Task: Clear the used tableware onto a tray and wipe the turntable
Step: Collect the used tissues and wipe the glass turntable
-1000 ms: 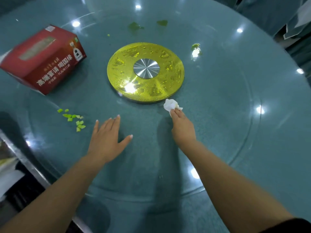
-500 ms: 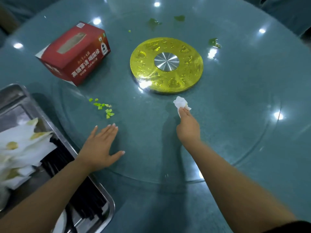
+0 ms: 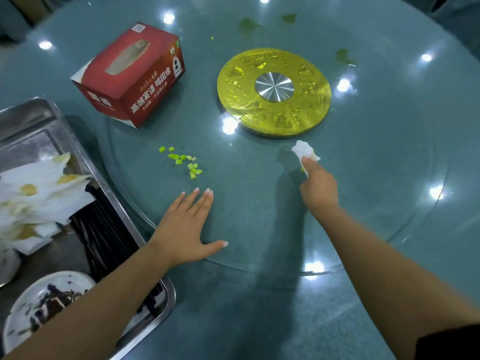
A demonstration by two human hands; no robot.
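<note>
Right hand (image 3: 318, 189), grip pinching tissue (image 3: 304, 151), is wiping turntable (image 3: 259, 203); left hand (image 3: 185, 224), flat, is bracing; sweeping toward scraps (image 3: 181, 161) at nine o'clock probably suits.

Left hand (image 3: 185, 227) lies flat, fingers spread; right hand (image 3: 318, 189) reaches forward, fingers pinched together.

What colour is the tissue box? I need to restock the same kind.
Red, with white and gold lettering: the tissue box, clearest in the head view.
</note>
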